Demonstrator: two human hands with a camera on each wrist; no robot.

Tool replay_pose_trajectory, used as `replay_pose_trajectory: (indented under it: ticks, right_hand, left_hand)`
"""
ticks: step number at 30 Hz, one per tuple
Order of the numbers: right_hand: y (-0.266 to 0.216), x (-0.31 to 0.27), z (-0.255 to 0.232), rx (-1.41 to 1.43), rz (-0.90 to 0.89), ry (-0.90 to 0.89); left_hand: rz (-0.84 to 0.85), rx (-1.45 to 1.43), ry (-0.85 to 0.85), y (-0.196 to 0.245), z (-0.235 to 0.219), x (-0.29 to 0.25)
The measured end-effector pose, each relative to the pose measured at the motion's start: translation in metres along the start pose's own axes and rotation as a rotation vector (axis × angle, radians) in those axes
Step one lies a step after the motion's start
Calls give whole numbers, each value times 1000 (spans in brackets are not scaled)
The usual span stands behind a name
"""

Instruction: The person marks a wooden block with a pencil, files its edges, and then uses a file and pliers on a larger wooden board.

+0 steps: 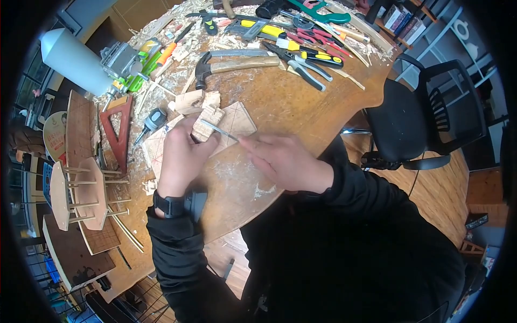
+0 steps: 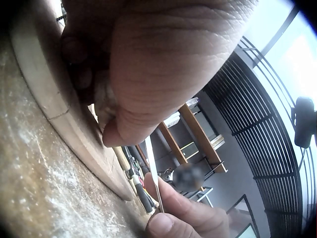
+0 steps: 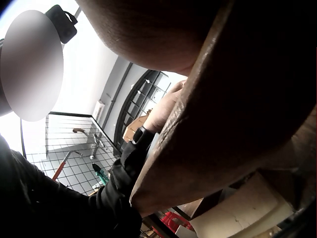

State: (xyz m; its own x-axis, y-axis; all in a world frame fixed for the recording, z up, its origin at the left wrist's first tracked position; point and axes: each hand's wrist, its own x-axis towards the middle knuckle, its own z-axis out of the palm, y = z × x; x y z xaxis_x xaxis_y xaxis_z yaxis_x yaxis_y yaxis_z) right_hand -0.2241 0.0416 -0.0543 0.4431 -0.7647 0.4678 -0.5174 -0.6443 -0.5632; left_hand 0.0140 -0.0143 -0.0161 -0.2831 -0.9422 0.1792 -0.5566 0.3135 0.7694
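In the head view my left hand [image 1: 182,153] grips a small carved wooden block [image 1: 212,115] over a square wooden board [image 1: 239,119] with lines drawn on it. My right hand [image 1: 283,161] pinches a slim metal file-like tool [image 1: 223,133], its far end at the block's near side. In the left wrist view the tool [image 2: 153,168] appears flat and shiny, narrowing towards the pinching right fingers [image 2: 171,225]. The left thumb [image 2: 131,129] hides most of the block there. The table edge blocks the work in the right wrist view.
A hammer [image 1: 237,64], pliers [image 1: 307,72] and other tools lie among shavings at the back of the table [image 1: 301,118]. To the left are a screwdriver [image 1: 153,121], a red triangle square [image 1: 117,134] and a wooden model [image 1: 81,196]. A black chair [image 1: 404,118] stands right.
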Motion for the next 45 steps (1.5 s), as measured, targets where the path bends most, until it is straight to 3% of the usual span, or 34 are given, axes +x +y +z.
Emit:
replay_pose_trajectory:
  ticks: [19,34,36,39,42,45]
  right_hand:
    - [-1,-2,2,82,-3,89]
    - [-1,0,0,-25,-64,39]
    - [-5,6,-2,-8,6,-37]
    - [-5,17,3,-79,13,-54]
    - [-1,6,3,-17,-94,38]
    - [-2,2,-3,-51,-79,-3]
  left_hand:
    - [-59,26,-9,0,0,0]
    - [3,26,33,-14,3,0]
    - [3,8,34,-11,2,0]
    - [-115,63,-29,-4,-1,-1]
    - [-38,45,23,-6,-1,0]
    - [6,30,35,-5,1,-1]
